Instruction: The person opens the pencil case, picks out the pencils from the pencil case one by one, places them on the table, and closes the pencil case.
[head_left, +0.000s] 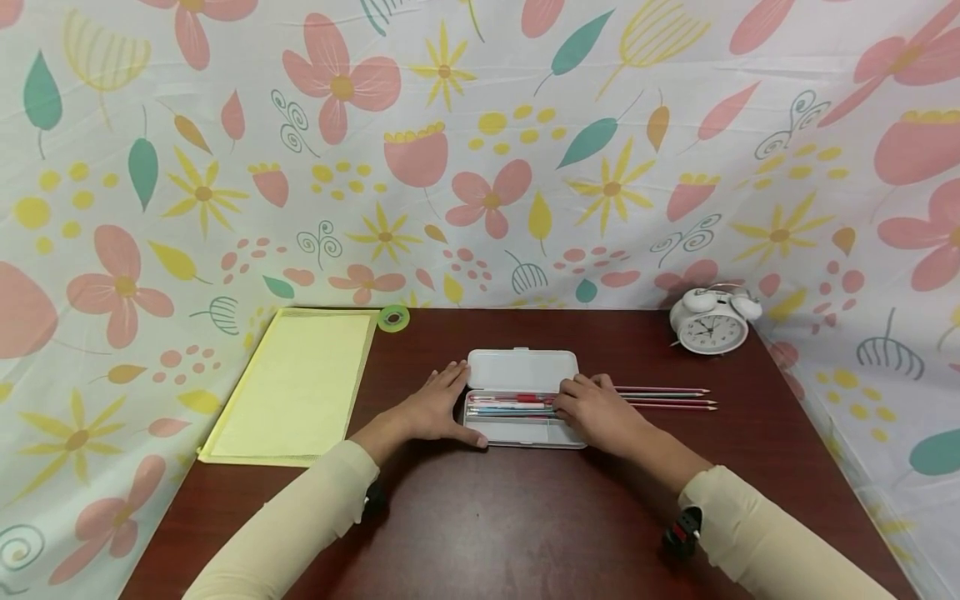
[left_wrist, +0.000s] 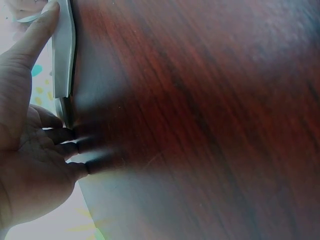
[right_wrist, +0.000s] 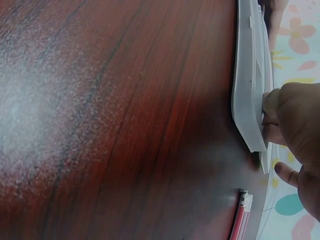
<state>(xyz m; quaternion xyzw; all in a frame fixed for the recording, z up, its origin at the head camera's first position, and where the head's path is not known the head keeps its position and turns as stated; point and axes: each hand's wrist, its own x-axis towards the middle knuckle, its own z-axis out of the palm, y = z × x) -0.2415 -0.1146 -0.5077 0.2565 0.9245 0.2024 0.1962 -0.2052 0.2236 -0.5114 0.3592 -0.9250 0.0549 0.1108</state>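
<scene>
A white pencil case (head_left: 525,432) lies unfolded on the table, its lid (head_left: 522,369) laid back. Several pens and pencils (head_left: 510,408) fill the long compartment. My left hand (head_left: 432,407) spreads around the case's left end, fingers straight, with the thumb along the front corner. In the left wrist view, that thumb (left_wrist: 37,35) touches the case wall (left_wrist: 63,55). My right hand (head_left: 600,414) reaches over the right end, fingertips bent down into the case among the pens. The right wrist view hides its fingertips behind the case wall (right_wrist: 245,85); I cannot tell whether they pinch a pen.
Several loose pencils (head_left: 671,404) lie right of the case, points facing right. A yellow zip folder (head_left: 292,392) lies to the left, with a green tape roll (head_left: 393,318) near its upper corner. A white alarm clock (head_left: 711,327) stands at the back right, near the floral cloth (head_left: 487,125).
</scene>
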